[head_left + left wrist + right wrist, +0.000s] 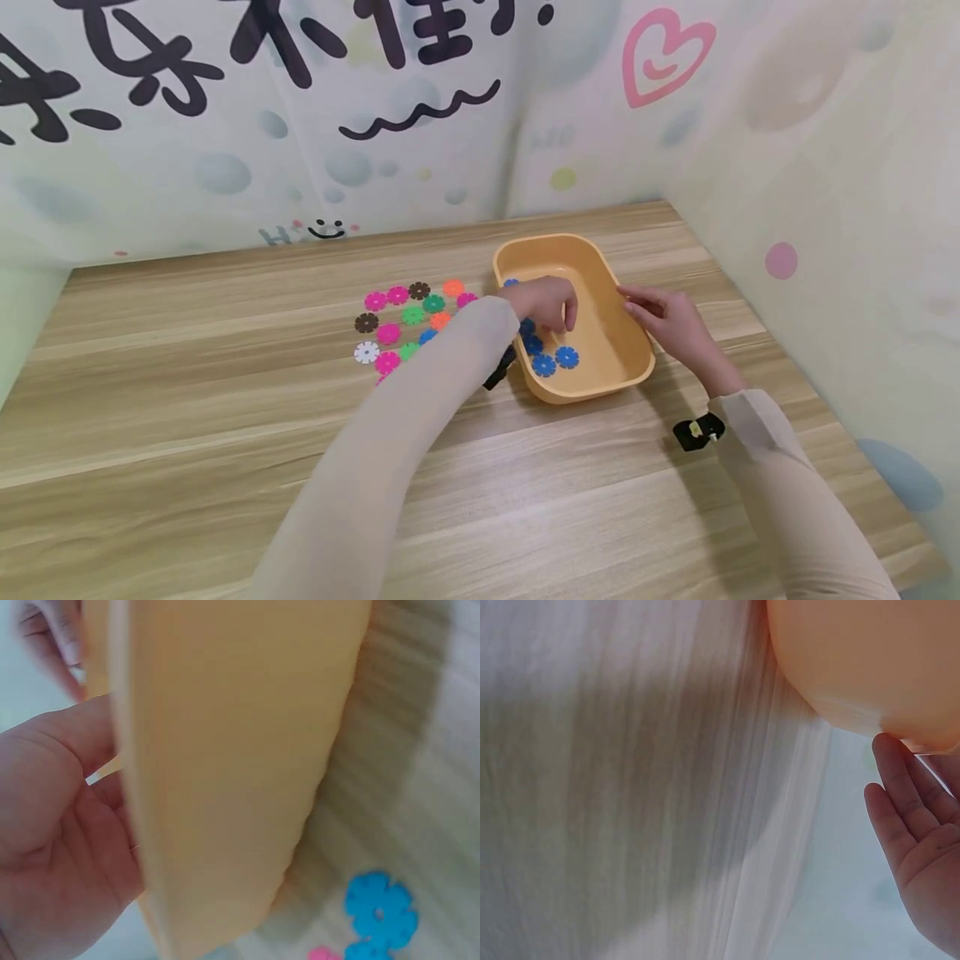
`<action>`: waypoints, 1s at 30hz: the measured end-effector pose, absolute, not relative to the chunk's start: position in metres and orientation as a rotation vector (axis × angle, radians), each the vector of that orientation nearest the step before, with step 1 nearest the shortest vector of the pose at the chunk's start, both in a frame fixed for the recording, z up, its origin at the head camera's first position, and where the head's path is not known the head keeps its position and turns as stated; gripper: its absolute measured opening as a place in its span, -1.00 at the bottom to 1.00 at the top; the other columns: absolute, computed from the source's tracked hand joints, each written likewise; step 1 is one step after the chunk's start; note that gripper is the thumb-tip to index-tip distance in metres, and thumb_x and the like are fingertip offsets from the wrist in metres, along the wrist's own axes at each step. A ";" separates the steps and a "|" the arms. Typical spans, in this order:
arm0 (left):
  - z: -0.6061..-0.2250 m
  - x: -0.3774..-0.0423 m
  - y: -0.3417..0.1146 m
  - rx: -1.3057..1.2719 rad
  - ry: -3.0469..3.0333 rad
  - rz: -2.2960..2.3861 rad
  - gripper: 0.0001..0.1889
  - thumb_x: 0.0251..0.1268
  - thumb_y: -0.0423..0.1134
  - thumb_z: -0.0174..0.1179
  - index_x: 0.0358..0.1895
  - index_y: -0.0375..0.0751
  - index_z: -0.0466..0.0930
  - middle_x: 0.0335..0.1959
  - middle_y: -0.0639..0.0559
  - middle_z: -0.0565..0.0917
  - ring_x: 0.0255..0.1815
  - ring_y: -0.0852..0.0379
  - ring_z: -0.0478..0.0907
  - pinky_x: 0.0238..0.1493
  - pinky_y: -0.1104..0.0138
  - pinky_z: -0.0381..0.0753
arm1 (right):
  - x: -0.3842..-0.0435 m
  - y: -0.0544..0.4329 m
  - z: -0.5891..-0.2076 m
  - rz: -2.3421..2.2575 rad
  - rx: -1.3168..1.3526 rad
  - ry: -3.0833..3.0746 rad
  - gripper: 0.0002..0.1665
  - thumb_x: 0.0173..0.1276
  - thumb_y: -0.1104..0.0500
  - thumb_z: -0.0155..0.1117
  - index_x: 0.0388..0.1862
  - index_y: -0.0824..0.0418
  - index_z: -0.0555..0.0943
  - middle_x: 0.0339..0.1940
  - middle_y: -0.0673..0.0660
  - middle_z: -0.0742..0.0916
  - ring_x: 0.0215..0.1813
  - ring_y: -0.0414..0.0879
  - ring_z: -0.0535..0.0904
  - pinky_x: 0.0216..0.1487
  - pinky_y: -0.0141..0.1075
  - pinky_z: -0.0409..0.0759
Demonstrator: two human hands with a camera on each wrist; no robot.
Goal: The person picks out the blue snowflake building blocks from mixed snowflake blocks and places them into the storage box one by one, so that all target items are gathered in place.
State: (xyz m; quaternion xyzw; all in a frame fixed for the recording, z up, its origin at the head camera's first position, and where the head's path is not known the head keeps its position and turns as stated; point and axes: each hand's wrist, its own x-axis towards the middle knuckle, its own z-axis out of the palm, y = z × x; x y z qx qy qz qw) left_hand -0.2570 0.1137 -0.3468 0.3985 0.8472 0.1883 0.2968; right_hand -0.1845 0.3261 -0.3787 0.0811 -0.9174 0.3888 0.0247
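Note:
A pale orange plastic basin [603,354] stands on the table, with several blue notched flower discs [543,365] along its left side. My left hand [543,302] reaches over the left rim into it, fingers bent downward above the discs. In the left wrist view, the basin wall [232,750] covers the left fingertips, so whatever they touch is hidden. My right hand [671,325] holds the right rim between thumb and fingers. From the right wrist, its fingers [900,787] show against the basin's outside, the thumb out of sight.
Left of the basin, flower discs [388,333] in pink, green, brown, orange, white and blue lie flat in loose rows, partly covered by my left sleeve [420,417]. A printed cloth wall [450,167] borders the wooden table [187,400] behind and on the right.

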 end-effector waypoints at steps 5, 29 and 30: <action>-0.333 -0.261 0.101 1.153 2.309 0.512 -0.92 0.18 -0.37 0.15 -0.29 -0.21 0.61 -0.33 0.03 0.56 -0.40 0.18 0.48 -0.35 0.43 0.44 | -0.184 0.326 -0.379 1.202 0.255 -2.839 -0.61 0.35 0.27 0.09 0.11 0.42 0.49 -0.01 0.38 0.60 -0.01 0.14 0.54 -0.23 -0.63 0.46; -0.331 -0.244 0.008 1.045 2.344 0.775 -0.89 0.19 -0.38 0.17 -0.24 -0.31 0.57 -0.33 -0.02 0.57 -0.27 0.11 0.46 -0.21 0.36 0.47 | -0.182 0.326 -0.380 1.228 0.277 -2.811 -0.61 0.35 0.27 0.09 0.12 0.42 0.48 0.01 0.39 0.58 0.00 0.16 0.53 -0.22 -0.62 0.46; -0.334 -0.245 0.005 1.024 2.340 0.788 -0.89 0.18 -0.38 0.18 -0.23 -0.32 0.57 -0.33 -0.02 0.57 -0.27 0.11 0.47 -0.20 0.36 0.48 | -0.182 0.326 -0.380 1.229 0.277 -2.809 -0.61 0.35 0.27 0.09 0.12 0.41 0.48 0.01 0.39 0.59 0.00 0.16 0.54 -0.22 -0.62 0.46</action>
